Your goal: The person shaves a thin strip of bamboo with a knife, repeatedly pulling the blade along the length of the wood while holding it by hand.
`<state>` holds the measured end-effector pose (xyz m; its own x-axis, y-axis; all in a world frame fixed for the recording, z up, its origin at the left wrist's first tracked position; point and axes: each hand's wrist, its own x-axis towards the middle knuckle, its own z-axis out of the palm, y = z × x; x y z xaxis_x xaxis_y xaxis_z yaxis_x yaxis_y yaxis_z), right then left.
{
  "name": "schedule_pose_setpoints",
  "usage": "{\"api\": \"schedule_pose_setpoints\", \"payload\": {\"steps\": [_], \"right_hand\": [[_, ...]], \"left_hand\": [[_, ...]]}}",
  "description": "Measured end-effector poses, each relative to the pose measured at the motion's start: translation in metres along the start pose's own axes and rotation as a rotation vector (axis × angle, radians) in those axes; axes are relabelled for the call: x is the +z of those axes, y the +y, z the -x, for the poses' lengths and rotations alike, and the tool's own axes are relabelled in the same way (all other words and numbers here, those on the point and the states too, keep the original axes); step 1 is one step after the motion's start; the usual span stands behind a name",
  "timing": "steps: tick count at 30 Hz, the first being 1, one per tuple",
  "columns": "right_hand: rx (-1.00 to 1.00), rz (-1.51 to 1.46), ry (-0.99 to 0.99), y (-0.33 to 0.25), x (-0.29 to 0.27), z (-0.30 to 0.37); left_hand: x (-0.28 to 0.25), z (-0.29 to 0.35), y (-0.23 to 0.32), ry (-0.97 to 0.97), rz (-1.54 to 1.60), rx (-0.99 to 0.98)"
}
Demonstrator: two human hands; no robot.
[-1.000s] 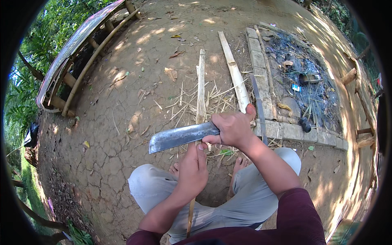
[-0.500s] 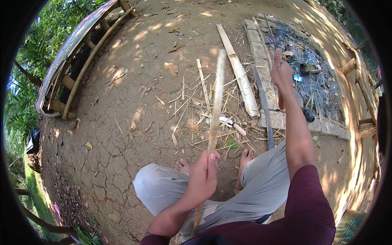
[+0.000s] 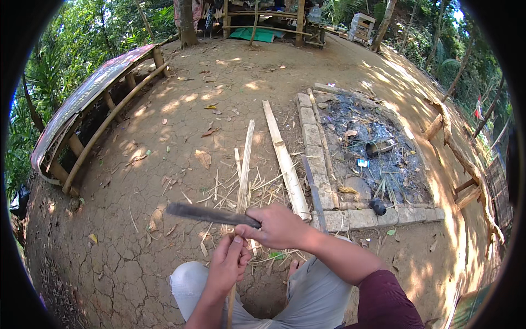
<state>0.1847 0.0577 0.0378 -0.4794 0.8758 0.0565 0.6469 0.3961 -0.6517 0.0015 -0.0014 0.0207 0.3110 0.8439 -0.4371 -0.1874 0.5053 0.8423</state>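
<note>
My left hand (image 3: 226,264) is closed round a long pale bamboo strip (image 3: 246,159), which stands nearly upright before me, its lower end down by my lap. My right hand (image 3: 280,226) grips a broad dark-bladed knife (image 3: 208,213), probably a machete. Its blade points left and crosses the strip just above my left hand; whether the edge bites into the strip cannot be made out. Both hands are close together, their fingers nearly touching. Beyond them, thin bamboo shavings (image 3: 263,189) litter the cracked earth, and a wide split bamboo piece (image 3: 282,156) lies alongside.
A long flat metal blade (image 3: 314,193) lies against the brick border (image 3: 313,134) of an ash-filled fire pit (image 3: 364,142). A dark round object (image 3: 377,206) rests at its near edge. A bamboo bench (image 3: 112,118) stands left; a wooden rail (image 3: 463,159) runs along the right.
My right hand has come in from far right with the knife, now laid across the strip. My left hand has moved left. The view has tilted up, showing a shelter behind.
</note>
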Motion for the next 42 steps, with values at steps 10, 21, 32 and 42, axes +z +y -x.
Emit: {"api": "schedule_pose_setpoints", "payload": {"steps": [10,21,32,42], "right_hand": [[0.097,-0.087,-0.001,0.017,0.009,0.0],[0.318,-0.043,0.039,0.051,0.02,-0.006],[0.11,0.01,0.055,0.011,0.037,-0.002],[0.107,0.044,-0.019,0.004,0.067,-0.02]], "left_hand": [[0.015,-0.038,-0.013,0.075,-0.129,0.063],[0.002,-0.102,-0.027,-0.157,0.101,-0.128],[-0.015,-0.03,-0.015,0.013,0.062,-0.056],[-0.033,-0.02,-0.02,0.126,-0.004,-0.02]]}}
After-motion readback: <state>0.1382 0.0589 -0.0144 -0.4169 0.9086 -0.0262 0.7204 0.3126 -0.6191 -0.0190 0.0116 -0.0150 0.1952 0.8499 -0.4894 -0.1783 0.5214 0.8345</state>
